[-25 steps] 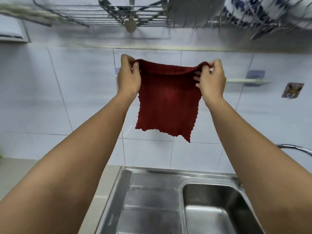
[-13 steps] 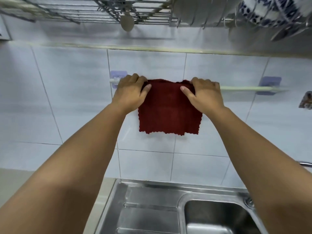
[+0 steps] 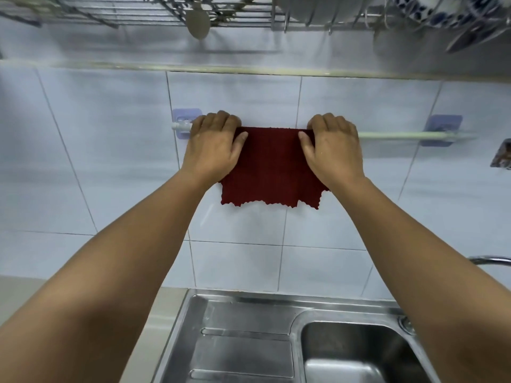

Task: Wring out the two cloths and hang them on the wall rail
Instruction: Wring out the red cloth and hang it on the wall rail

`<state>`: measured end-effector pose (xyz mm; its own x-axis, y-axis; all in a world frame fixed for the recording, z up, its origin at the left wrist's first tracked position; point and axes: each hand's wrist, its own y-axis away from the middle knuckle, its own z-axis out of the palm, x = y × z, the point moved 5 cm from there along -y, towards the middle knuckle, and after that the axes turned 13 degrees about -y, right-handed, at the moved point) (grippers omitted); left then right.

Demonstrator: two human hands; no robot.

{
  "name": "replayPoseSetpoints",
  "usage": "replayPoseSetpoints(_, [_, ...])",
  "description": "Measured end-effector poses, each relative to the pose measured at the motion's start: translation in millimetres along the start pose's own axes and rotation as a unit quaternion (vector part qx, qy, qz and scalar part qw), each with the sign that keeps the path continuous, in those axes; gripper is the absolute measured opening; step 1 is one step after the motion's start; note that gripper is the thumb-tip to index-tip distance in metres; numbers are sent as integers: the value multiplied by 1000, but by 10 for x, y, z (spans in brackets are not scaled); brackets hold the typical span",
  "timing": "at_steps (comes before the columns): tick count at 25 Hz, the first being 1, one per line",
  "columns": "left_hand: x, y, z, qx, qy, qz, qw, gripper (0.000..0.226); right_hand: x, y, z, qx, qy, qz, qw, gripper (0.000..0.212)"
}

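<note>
A dark red cloth hangs folded over the pale wall rail, which runs between two lilac stick-on brackets on the white tiles. My left hand lies over the cloth's left top corner, fingers curled over the rail, thumb pressed on the fabric. On the right top corner my right hand rests the same way. The cloth's scalloped lower edge hangs free against the tiles. Only one cloth is in view.
A wire dish rack with plates, bowls and a hanging spoon sits overhead. Below is a steel sink with drainboard and basin. A tap spout enters at the right. A beige counter lies to the left.
The cloth was held up spread in the air, then laid over the rail. My hands have since slid apart along the rail, spreading the cloth wider.
</note>
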<state>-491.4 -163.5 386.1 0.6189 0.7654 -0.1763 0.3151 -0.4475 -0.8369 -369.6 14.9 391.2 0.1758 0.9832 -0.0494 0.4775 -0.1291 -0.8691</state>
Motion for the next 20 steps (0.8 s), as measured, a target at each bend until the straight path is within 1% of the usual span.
replayPoseSetpoints(3, [-33, -21, 59, -15, -13, -5, 1000, 39, 73, -47, 29, -14, -26, 16, 999, 37])
replayPoseSetpoints(5, [-42, -47, 52, -11, -34, -7, 999, 39, 78, -61, 36, -13, -37, 15, 999, 39])
replayPoseSetpoints(7, [-51, -51, -1, 10, -31, -20, 999, 35, 83, -60, -14, 8, -46, 15, 999, 34])
replayPoseSetpoints(10, [-72, -15, 10, -2, -20, -13, 1000, 33, 87, -20, -49, 19, -56, 24, 998, 25])
replayPoseSetpoints(12, [-119, 16, 35, 0, -37, -3, 999, 34, 66, -34, -49, 10, -60, 21, 998, 23])
replayPoseSetpoints(15, [-233, 64, 49, 11, -69, -15, 997, 34, -2, -58, -41, -8, -74, 6, 997, 21])
replayPoseSetpoints(20, [-383, 161, 52, -14, -79, -34, 996, 35, -85, -64, -3, -19, -106, 2, 994, 21])
